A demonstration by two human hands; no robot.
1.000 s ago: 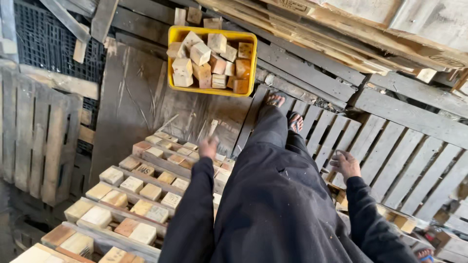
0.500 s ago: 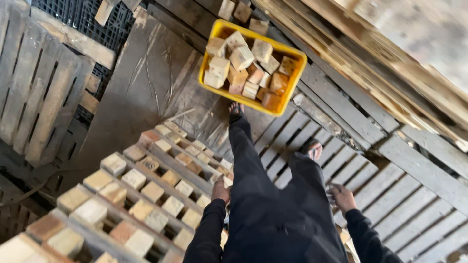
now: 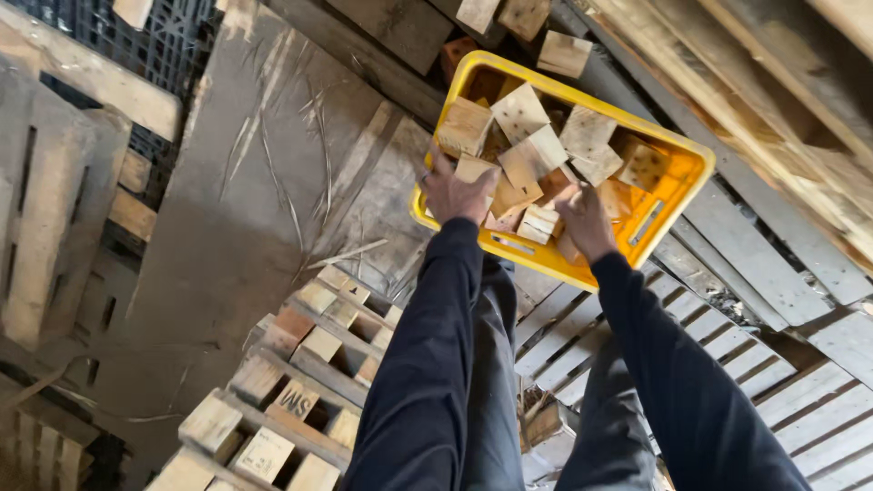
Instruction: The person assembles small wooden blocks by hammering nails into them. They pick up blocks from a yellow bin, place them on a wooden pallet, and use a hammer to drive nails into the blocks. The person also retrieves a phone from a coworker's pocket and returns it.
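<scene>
A yellow plastic crate sits on wooden pallets, filled with several cut wooden blocks. My left hand reaches over the crate's near left rim and rests on the blocks there, fingers curled. My right hand is inside the crate at its near side, fingers down among the blocks. Whether either hand grips a block is hidden. Both arms wear dark sleeves, and my dark trousers show below them.
A pallet frame with rows of wooden blocks set on it lies at the lower left. Slatted pallets cover the floor at the right. A flat brown board lies at the left, with a black plastic grid behind it.
I have stepped toward the yellow crate. Both hands rose from beside my legs and now reach into the crate's near side.
</scene>
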